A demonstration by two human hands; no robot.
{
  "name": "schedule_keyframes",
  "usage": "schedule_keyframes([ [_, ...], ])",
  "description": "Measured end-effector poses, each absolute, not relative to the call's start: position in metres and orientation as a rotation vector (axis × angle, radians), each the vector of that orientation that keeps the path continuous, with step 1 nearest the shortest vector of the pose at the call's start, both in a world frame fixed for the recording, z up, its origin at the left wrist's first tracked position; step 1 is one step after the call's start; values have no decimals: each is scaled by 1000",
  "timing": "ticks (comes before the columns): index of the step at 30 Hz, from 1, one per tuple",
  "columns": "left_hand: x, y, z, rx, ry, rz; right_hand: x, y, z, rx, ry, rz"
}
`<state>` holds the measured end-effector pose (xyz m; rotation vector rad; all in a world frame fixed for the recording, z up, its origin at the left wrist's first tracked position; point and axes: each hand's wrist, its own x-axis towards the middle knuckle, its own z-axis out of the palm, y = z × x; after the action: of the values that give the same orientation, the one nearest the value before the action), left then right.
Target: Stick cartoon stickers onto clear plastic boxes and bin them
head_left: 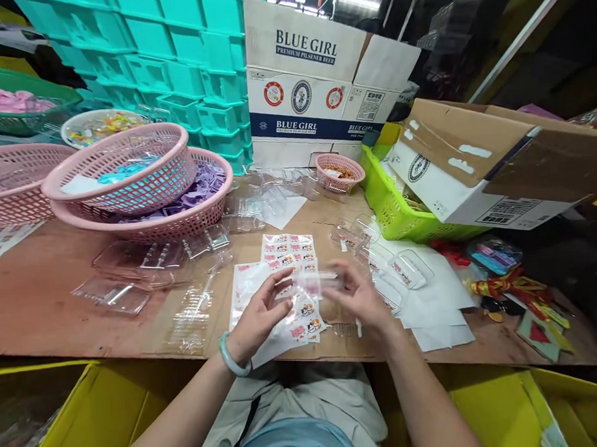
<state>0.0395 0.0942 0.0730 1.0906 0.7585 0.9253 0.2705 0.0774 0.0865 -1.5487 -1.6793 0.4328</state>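
Over the sticker sheets, printed with small cartoon cats and pink lettering, my right hand grips a clear plastic box, blurred by motion. The box's left end lies close to the fingertips of my left hand; whether they touch it I cannot tell. My left thumb and fingers are apart, and a pale green bangle circles that wrist. Just right of my right hand, several clear boxes with cat stickers lie on white paper.
Pink baskets with purple and blue pieces stand at left, before stacked turquoise crates. Clear plastic cases lie nearby. A small pink basket, green basket and cartons stand behind and right. Ribbons lie at right.
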Motion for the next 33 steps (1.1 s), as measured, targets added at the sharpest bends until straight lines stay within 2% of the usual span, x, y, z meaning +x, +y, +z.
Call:
schedule_keyframes([
  [4, 36, 96, 65, 1294, 1074, 1064, 359, 112, 83, -1869, -1252, -92],
  [8, 1, 107, 51, 1499, 1383, 1188, 416, 127, 65, -2008, -1252, -276],
  [10, -14, 117, 44, 1688, 1554, 1077, 412, 129, 60, -1959, -1285, -457],
  [13, -21, 132, 41, 1962, 1732, 694, 360, 130, 58, -1794, -1441, -610],
  [17, -16, 143, 46, 1999, 1771, 421, 254, 124, 48, -1526, -1912, -170],
  [20, -19, 140, 51, 1696, 1615, 672, 200, 111, 37, -1431, -1999, 117],
  [23, -25, 123, 56, 1008, 1195, 1019, 179, 94, 29, -1395, -1950, 323],
  [27, -20, 79, 59, 406, 789, 1013, 168, 77, 21, -1462, -1776, 488],
  [33, -4, 32, 61, 279, 966, 934, 161, 67, 26, -1449, -1647, 500],
])
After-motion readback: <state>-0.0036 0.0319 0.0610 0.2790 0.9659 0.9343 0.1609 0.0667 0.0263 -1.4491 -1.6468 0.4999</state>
